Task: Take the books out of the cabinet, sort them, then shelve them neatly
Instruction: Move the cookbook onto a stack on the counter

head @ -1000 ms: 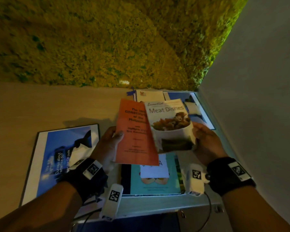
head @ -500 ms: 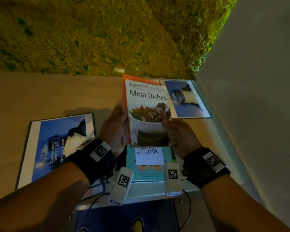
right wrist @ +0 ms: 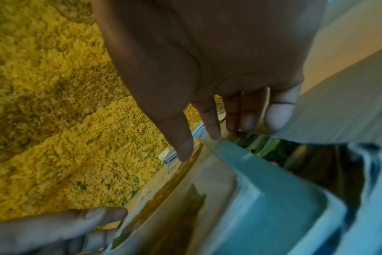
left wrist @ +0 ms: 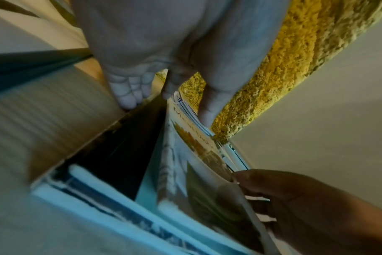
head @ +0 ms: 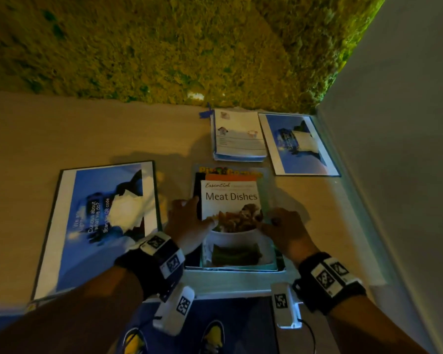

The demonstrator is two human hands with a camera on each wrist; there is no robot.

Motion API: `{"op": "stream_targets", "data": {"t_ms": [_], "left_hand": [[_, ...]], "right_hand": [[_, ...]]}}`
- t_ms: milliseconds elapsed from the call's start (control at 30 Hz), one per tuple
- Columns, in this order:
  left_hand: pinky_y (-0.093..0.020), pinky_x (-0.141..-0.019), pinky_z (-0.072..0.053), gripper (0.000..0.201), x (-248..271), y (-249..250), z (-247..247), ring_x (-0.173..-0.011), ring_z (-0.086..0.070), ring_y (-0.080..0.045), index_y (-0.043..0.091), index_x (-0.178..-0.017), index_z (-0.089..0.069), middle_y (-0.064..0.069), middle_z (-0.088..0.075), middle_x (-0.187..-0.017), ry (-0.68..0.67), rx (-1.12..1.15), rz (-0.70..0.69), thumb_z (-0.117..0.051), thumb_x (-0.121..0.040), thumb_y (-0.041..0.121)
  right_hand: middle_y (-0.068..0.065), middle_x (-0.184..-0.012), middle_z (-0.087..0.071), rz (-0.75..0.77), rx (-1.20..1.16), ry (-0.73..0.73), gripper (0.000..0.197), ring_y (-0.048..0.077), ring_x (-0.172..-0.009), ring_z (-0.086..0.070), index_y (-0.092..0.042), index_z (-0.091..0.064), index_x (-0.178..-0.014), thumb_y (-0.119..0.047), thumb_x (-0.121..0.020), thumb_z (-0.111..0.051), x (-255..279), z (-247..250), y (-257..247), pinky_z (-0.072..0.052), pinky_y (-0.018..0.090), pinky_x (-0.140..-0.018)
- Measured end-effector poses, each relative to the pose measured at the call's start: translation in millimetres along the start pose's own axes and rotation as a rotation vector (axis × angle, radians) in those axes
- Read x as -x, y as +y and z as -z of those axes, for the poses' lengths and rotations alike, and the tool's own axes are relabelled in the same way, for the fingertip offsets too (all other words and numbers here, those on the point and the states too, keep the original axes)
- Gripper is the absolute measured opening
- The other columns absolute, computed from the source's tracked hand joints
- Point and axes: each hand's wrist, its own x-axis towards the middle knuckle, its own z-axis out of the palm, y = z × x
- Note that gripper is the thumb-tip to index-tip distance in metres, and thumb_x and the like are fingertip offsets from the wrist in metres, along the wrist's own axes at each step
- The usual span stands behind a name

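Note:
The "Meat Dishes" cookbook (head: 230,198) lies face up on an orange booklet (head: 230,177), atop a stack with a teal book (head: 265,190) and a black one (head: 197,182) near the tabletop's front edge. My left hand (head: 187,221) holds the cookbook's left edge, thumb on the cover. My right hand (head: 284,226) pinches its right edge. In the left wrist view the cookbook (left wrist: 199,146) bows slightly between my left hand (left wrist: 164,69) and my right hand (left wrist: 294,198). In the right wrist view my right hand (right wrist: 207,69) has its thumb on the cover (right wrist: 185,198).
A white stack of booklets (head: 238,135) lies behind the pile, a blue framed poster (head: 299,144) to its right. A larger blue poster (head: 100,226) lies left on the wooden tabletop (head: 62,131). A moss wall (head: 189,47) stands behind and a grey wall (head: 394,149) on the right.
The orange booklet and the cookbook, held apart in the air a second ago, came together and went down onto the stack. Both hands came down with them.

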Motion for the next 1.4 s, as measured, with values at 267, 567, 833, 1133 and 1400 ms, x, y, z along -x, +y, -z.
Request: {"op": "stream_targets", "data": {"t_ms": [267,567,833,1133,1400], "left_hand": [[-0.027,-0.066,-0.049,0.042,-2,8,19,-0.097,-0.066,-0.023,0.015,-0.11,-0.057,-0.002,-0.069,-0.116,0.043,0.318,0.011,-0.08,-0.079,0.031],[-0.041,-0.085,-0.052,0.046,7,11,5,-0.107,-0.063,-0.03,0.017,-0.12,-0.054,-0.006,-0.067,-0.116,0.084,0.607,0.017,-0.069,-0.081,-0.002],[-0.035,-0.08,-0.053,0.049,17,2,9,-0.104,-0.068,-0.027,0.019,-0.12,-0.06,-0.006,-0.073,-0.111,0.087,0.993,-0.078,-0.062,-0.083,-0.013],[-0.046,-0.096,-0.049,0.046,4,-12,6,-0.119,-0.062,-0.027,0.025,-0.129,-0.063,-0.004,-0.071,-0.123,0.026,1.08,0.058,-0.061,-0.086,0.008],[-0.035,-0.083,-0.045,0.042,0,-7,8,-0.108,-0.061,-0.022,0.018,-0.127,-0.06,0.004,-0.069,-0.105,0.136,1.102,0.038,-0.06,-0.089,0.0]], "right_hand": [[0.015,-0.13,-0.052,-0.062,0.084,0.006,0.091,0.04,-0.114,-0.058,-0.031,-0.05,-0.137,-0.075,-0.059,-0.066,4,-6,-7,-0.052,0.049,-0.101],[0.01,-0.127,-0.061,-0.002,-0.227,0.026,0.104,0.034,-0.109,-0.065,-0.025,-0.045,-0.144,-0.063,-0.053,-0.078,-2,-12,-2,-0.058,0.052,-0.092],[0.014,-0.093,-0.077,0.123,-0.826,-0.2,0.089,0.024,-0.079,-0.072,-0.01,-0.071,-0.114,-0.052,-0.04,-0.098,2,30,-25,-0.059,0.037,-0.067],[0.005,-0.113,-0.073,0.16,-0.672,-0.244,0.046,0.02,-0.088,-0.076,-0.016,-0.056,-0.129,-0.012,-0.089,-0.078,2,46,-58,-0.063,0.036,-0.068],[0.008,-0.122,-0.069,0.233,-0.607,-0.102,0.056,0.027,-0.108,-0.071,-0.026,-0.053,-0.125,-0.009,-0.082,-0.084,8,38,-80,-0.061,0.049,-0.089]]}}
